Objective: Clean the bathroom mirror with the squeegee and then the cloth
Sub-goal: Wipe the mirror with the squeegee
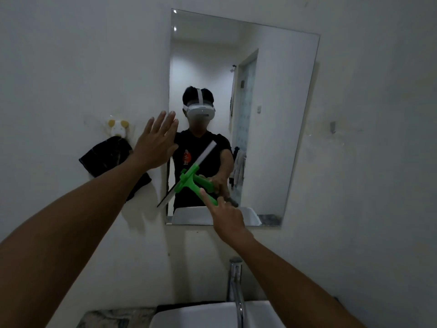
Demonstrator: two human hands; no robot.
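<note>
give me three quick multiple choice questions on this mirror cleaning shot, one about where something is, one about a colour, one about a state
1. Where does the dark cloth hang?
A. on the wall left of the mirror
B. over the tap
C. on the mirror's top edge

2. What colour is the squeegee handle?
A. blue
B. green
C. red

3. How is the left hand held?
A. clenched round the cloth
B. open, fingers spread, holding nothing
C. gripping the tap

Answers:
1. A, the cloth hangs from a hook left of the mirror, partly behind the left forearm.
2. B, the handle is bright green and the blade is pale.
3. B, the palm is flat at the mirror's left edge, while the right hand grips the squeegee handle.
</note>
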